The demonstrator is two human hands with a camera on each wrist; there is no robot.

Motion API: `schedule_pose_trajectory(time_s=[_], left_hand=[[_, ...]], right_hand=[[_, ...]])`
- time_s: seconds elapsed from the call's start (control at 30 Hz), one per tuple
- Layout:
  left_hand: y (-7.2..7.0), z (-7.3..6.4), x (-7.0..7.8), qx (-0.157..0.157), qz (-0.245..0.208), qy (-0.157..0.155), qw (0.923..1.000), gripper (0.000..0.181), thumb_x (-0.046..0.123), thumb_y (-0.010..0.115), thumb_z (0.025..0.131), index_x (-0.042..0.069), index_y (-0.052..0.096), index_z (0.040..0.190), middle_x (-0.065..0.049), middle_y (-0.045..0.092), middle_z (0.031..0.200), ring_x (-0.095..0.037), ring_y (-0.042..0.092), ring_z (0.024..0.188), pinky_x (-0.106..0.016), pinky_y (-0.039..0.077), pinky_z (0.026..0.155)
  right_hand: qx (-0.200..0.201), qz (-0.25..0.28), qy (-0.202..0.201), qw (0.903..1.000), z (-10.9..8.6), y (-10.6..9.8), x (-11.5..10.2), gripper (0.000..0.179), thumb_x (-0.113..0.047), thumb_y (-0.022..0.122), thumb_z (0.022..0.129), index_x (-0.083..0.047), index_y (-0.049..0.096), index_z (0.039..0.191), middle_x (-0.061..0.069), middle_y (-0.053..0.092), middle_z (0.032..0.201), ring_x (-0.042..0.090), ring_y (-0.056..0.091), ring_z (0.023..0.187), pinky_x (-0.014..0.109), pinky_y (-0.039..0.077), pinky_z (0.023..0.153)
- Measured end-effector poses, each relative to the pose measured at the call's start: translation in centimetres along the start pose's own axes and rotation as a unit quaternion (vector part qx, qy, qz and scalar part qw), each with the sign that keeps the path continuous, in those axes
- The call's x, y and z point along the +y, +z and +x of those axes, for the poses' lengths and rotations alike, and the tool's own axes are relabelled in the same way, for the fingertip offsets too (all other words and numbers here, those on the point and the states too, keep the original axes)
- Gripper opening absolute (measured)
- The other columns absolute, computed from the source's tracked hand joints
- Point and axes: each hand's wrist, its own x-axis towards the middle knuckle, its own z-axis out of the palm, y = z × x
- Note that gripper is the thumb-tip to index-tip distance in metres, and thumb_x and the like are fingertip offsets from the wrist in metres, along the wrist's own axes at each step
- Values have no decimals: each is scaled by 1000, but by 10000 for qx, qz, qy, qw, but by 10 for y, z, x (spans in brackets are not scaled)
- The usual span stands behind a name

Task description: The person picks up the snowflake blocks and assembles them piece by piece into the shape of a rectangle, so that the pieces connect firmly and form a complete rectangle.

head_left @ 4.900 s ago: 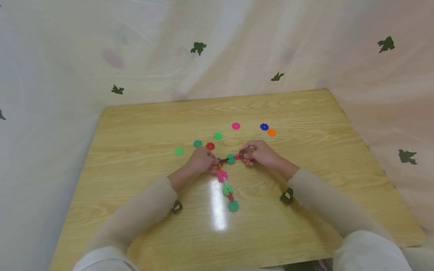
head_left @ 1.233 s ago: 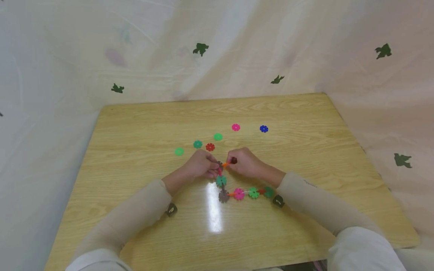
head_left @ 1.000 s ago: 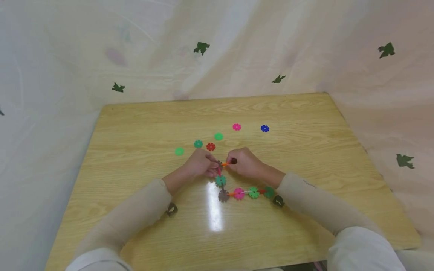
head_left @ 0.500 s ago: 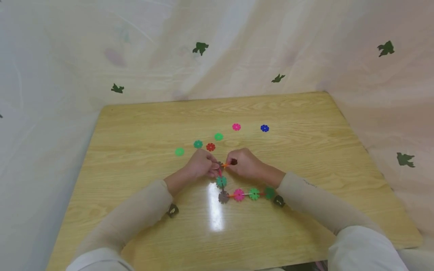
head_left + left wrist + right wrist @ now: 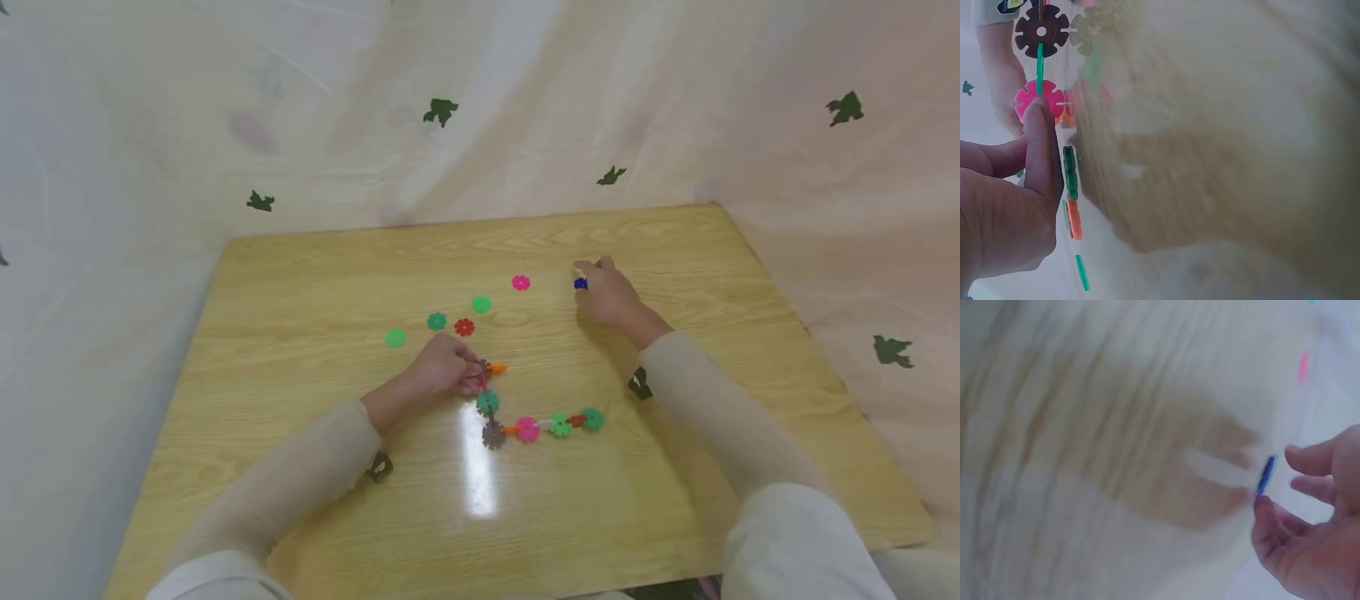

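My left hand (image 5: 444, 365) pinches the upper end of a chain of slotted snowflake discs, at a greyish-brown disc (image 5: 484, 367) partly hidden by the fingers. An orange disc (image 5: 499, 368) sticks out to the right from there. Below, the chain passes a teal disc (image 5: 487, 402) and bends at another brown disc (image 5: 493, 434), then runs right to a teal end disc (image 5: 592, 419). In the left wrist view a fingertip overlaps a pink disc (image 5: 1038, 100). My right hand (image 5: 609, 292) is at a loose blue disc (image 5: 1265, 476); one fingertip meets its edge, while the thumb stands apart.
Loose discs lie on the wooden table (image 5: 300, 275): pink (image 5: 521, 283), green (image 5: 481, 304), teal (image 5: 437, 321), red (image 5: 464, 327) and light green (image 5: 395, 337). Pale cloth (image 5: 337, 125) with dark bird shapes hangs behind the table.
My right hand has let go of the orange disc, now joined to the chain, and moved up and right to the blue disc. The left hand keeps its hold.
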Motion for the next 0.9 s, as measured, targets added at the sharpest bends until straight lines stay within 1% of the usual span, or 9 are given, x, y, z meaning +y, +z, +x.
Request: schedule_pose_trajectory(time_s=[0.1, 0.23, 0.3, 0.43, 0.5, 0.6, 0.67, 0.77, 0.9], left_hand=[[0, 2, -2, -49, -82, -29, 9999, 12, -6, 63, 95, -11, 69, 105, -17, 74, 82, -20, 72, 64, -33, 63, 64], [0, 2, -2, -46, -124, -28, 9999, 13, -6, 64, 95, -12, 68, 106, -18, 74, 83, -20, 72, 64, -33, 63, 64], [0, 2, -1, -8, -119, -21, 9999, 14, -6, 64, 95, -12, 68, 107, -18, 74, 84, -20, 72, 65, -33, 63, 64], [0, 1, 0, 54, -88, -41, 9999, 16, -5, 64, 95, -12, 67, 109, -18, 73, 85, -20, 72, 68, -33, 63, 66], [-1, 1, 0, 62, -81, -38, 9999, 17, -5, 64, 95, -12, 66, 111, -18, 73, 86, -21, 73, 69, -33, 63, 67], [-2, 2, 0, 69, -70, -34, 9999, 17, -6, 62, 96, -12, 66, 111, -18, 73, 88, -21, 73, 70, -33, 63, 67], [-3, 3, 0, 79, -75, -12, 9999, 18, -6, 62, 96, -13, 65, 112, -18, 73, 88, -22, 73, 71, -33, 63, 68], [-3, 5, 0, 46, -109, 31, 9999, 19, -6, 61, 96, -14, 65, 113, -19, 73, 88, -24, 74, 72, -33, 63, 68], [-3, 7, -1, 7, -78, 62, 9999, 22, -7, 62, 95, -15, 63, 115, -20, 72, 85, -23, 73, 69, -33, 63, 66]], right_hand=[[-211, -163, 196, 9995, 5, 0, 11, 44, -9, 51, 101, 5, 46, 142, 33, 38, 134, 41, 53, 103, 51, 52, 86], [-279, -289, 118, 9991, 7, -1, 12, 25, -5, 56, 96, 8, 58, 117, 27, 52, 116, 38, 54, 100, 49, 52, 87], [-481, -218, 118, 9985, 5, -3, 9, 19, -6, 61, 95, 6, 58, 109, 22, 57, 107, 35, 55, 96, 47, 52, 84], [-1001, 227, 4, 9947, -5, 0, -2, 19, -12, 71, 94, 0, 58, 100, 14, 62, 96, 28, 57, 88, 37, 51, 74], [-1201, 595, -114, 9909, -13, 7, -12, 16, -8, 71, 94, 0, 58, 99, 12, 62, 95, 25, 59, 83, 32, 52, 70], [-1427, 1200, -338, 9819, -24, 19, -29, 6, -2, 66, 96, 1, 62, 99, 12, 66, 91, 20, 62, 74, 27, 54, 63], [-1607, 1699, -401, 9714, -31, 27, -40, 3, 2, 64, 97, 3, 63, 100, 11, 68, 89, 18, 64, 70, 26, 56, 60], [-1814, 2314, -473, 9546, -37, 36, -51, 6, 4, 62, 97, 7, 65, 101, 11, 69, 85, 16, 65, 67, 27, 58, 60], [-1942, 2820, -404, 9387, -43, 42, -60, 12, 5, 61, 97, 9, 66, 107, 12, 70, 86, 17, 66, 68, 28, 60, 62]])
